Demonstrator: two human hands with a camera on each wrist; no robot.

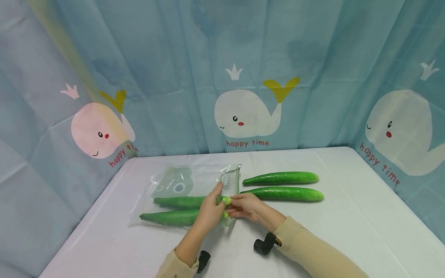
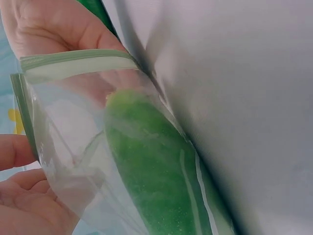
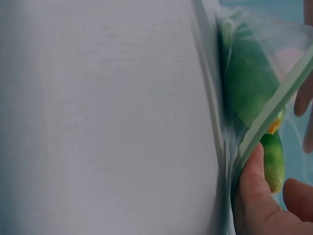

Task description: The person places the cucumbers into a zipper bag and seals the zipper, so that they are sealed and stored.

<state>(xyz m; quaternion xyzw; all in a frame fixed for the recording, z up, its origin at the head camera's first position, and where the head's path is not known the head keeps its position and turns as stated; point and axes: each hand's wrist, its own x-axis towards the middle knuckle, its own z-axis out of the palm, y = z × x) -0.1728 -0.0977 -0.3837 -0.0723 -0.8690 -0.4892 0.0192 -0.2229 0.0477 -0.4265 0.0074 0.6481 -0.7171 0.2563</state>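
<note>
A clear zip bag (image 1: 142,208) lies on its side with two cucumbers inside: the farther one (image 1: 180,202) and the nearer one (image 1: 167,217). Their pale ends lie at the bag's mouth on the right. My left hand (image 1: 208,210) rests over the bag near the mouth, its fingers (image 2: 14,151) straight and touching the zip edge. From the right, my right hand (image 1: 248,206) reaches to the mouth and the cucumber ends. Part of it shows through the plastic in the left wrist view. In the right wrist view, a fingertip (image 3: 255,159) touches the green zip strip (image 3: 274,105).
Two more cucumbers, a far one (image 1: 283,177) and a near one (image 1: 285,194), lie side by side right of the bag. All of this is on a white-covered table (image 1: 347,231). A blue whale-print curtain (image 1: 167,127) hangs around the back and sides.
</note>
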